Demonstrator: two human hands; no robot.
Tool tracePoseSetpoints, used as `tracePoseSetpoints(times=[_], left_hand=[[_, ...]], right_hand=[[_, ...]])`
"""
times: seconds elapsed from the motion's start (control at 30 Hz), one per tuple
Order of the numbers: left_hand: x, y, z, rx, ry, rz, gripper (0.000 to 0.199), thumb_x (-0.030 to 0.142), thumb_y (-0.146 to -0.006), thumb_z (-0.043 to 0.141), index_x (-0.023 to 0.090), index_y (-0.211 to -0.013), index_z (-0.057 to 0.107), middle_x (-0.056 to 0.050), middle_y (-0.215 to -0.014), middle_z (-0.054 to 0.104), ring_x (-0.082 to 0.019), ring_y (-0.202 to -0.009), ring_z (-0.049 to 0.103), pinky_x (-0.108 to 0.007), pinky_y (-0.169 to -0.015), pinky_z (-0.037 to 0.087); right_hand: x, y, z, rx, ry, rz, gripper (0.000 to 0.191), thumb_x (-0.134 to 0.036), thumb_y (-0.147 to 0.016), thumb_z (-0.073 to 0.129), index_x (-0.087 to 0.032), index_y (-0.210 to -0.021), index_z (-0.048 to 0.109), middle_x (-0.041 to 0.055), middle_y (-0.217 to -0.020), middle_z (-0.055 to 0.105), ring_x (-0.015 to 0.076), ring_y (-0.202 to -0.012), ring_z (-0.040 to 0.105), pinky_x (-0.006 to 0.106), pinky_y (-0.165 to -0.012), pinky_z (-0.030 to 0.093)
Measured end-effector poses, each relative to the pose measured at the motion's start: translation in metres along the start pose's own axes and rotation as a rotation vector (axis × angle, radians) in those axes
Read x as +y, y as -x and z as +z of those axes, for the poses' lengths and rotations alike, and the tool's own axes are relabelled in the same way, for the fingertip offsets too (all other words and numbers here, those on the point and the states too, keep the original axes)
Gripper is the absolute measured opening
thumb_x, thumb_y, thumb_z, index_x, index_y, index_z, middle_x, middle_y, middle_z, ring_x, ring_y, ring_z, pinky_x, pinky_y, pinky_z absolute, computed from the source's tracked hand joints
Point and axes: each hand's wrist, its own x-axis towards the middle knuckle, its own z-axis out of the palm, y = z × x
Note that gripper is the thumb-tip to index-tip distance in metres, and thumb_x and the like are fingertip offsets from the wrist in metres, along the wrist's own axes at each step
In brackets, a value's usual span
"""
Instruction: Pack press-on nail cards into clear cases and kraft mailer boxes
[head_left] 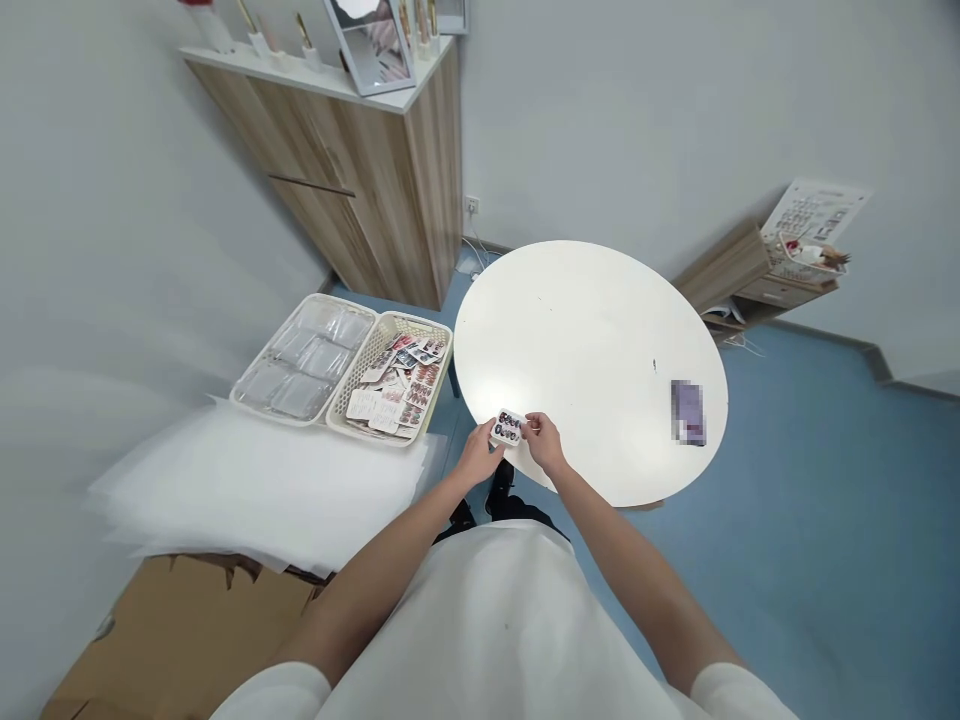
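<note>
A small white card of dark press-on nails (508, 428), set in two rows, is held up over the near edge of the round white table (585, 330). My left hand (480, 455) grips its left side with thumb and fingers. At its right edge, my right hand (543, 440) has its fingers closed together, touching the card. To the left, a cream basket (341, 410) holds several similar nail cards (405, 385) lying in a loose heap. Beside it, another cream basket (238, 388) contains clear plastic packets (307, 350).
A blurred purple object (688, 412) lies on the table's right side. White sheets (262, 480) are stacked below the baskets, above a brown cardboard box (202, 630). A wood-grain cabinet (367, 180) stands at back left, and a low shelf (739, 265) at back right.
</note>
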Motion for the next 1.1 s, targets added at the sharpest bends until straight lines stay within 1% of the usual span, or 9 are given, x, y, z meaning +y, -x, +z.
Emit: tracePoseSetpoints(times=[0.13,0.3,0.5,0.63,0.7,0.8,0.87,0.97,1.1], left_hand=[[-0.005,-0.017,0.006,0.065,-0.186,-0.072,0.054,0.021,-0.071,0.052,0.016,-0.123,0.041,-0.012,-0.117,0.046,-0.025,-0.112,0.042,-0.036,-0.095,0.033],[-0.006,-0.037,0.006,0.079,-0.303,-0.173,0.055,0.021,-0.071,0.050,0.013,-0.124,0.039,-0.013,-0.112,0.045,-0.026,-0.112,0.042,-0.037,-0.096,0.033],[-0.002,-0.051,0.009,0.119,-0.349,-0.190,0.055,0.023,-0.073,0.048,0.013,-0.126,0.037,-0.013,-0.111,0.046,-0.026,-0.111,0.042,-0.037,-0.096,0.034],[0.004,-0.053,0.008,0.151,-0.401,-0.151,0.054,0.025,-0.074,0.047,0.015,-0.126,0.037,-0.012,-0.114,0.045,-0.027,-0.111,0.042,-0.041,-0.096,0.034],[0.006,-0.056,0.006,0.158,-0.424,-0.088,0.055,0.023,-0.074,0.047,0.015,-0.127,0.035,-0.012,-0.120,0.043,-0.026,-0.114,0.040,-0.041,-0.097,0.033],[0.008,-0.061,0.000,0.096,-0.461,0.036,0.058,0.015,-0.073,0.042,0.017,-0.130,0.031,-0.010,-0.128,0.039,-0.025,-0.119,0.035,-0.041,-0.099,0.031],[0.007,-0.065,-0.004,0.036,-0.485,0.082,0.058,0.011,-0.071,0.040,0.018,-0.129,0.033,-0.008,-0.130,0.040,-0.024,-0.119,0.034,-0.041,-0.098,0.032],[0.005,-0.066,-0.008,0.024,-0.536,0.079,0.054,0.009,-0.070,0.040,0.018,-0.124,0.040,-0.007,-0.127,0.043,-0.024,-0.116,0.037,-0.041,-0.095,0.034],[0.001,-0.061,-0.013,0.109,-0.590,0.009,0.047,0.012,-0.072,0.040,0.020,-0.119,0.046,-0.008,-0.121,0.047,-0.026,-0.113,0.039,-0.041,-0.091,0.035]], right_hand=[[0.009,-0.018,0.003,-0.069,-0.002,-0.013,0.031,-0.023,-0.070,0.050,-0.017,-0.101,0.053,0.0077,-0.099,0.059,0.0145,-0.074,0.060,0.030,-0.069,0.049],[0.013,-0.041,0.010,-0.161,-0.023,-0.008,0.038,-0.016,-0.068,0.051,-0.015,-0.106,0.054,0.0087,-0.098,0.059,0.0155,-0.082,0.059,0.032,-0.080,0.046],[0.012,-0.060,0.009,-0.245,0.110,-0.151,0.047,-0.017,-0.072,0.047,-0.015,-0.119,0.046,0.0112,-0.108,0.050,0.0164,-0.086,0.057,0.033,-0.078,0.048],[0.014,-0.057,0.003,-0.262,0.187,-0.266,0.052,-0.018,-0.074,0.046,-0.017,-0.126,0.038,0.0109,-0.114,0.045,0.0180,-0.098,0.051,0.033,-0.082,0.046],[0.016,-0.051,0.000,-0.266,0.246,-0.329,0.049,-0.019,-0.075,0.045,-0.018,-0.123,0.040,0.0102,-0.117,0.044,0.0191,-0.104,0.047,0.035,-0.087,0.043],[0.019,-0.039,-0.005,-0.332,0.403,-0.434,0.038,-0.020,-0.076,0.045,-0.018,-0.114,0.049,0.0099,-0.119,0.045,0.0221,-0.109,0.043,0.038,-0.090,0.039],[0.020,-0.032,-0.006,-0.384,0.535,-0.492,0.037,-0.022,-0.077,0.045,-0.019,-0.114,0.050,0.0101,-0.123,0.044,0.0244,-0.110,0.041,0.039,-0.089,0.038],[0.017,-0.030,-0.005,-0.399,0.694,-0.537,0.043,-0.024,-0.079,0.044,-0.018,-0.121,0.044,0.0104,-0.129,0.041,0.0260,-0.111,0.038,0.040,-0.087,0.036],[0.009,-0.043,0.005,-0.350,0.784,-0.547,0.050,-0.025,-0.080,0.043,-0.017,-0.129,0.035,0.0112,-0.136,0.035,0.0274,-0.112,0.035,0.042,-0.088,0.031]])
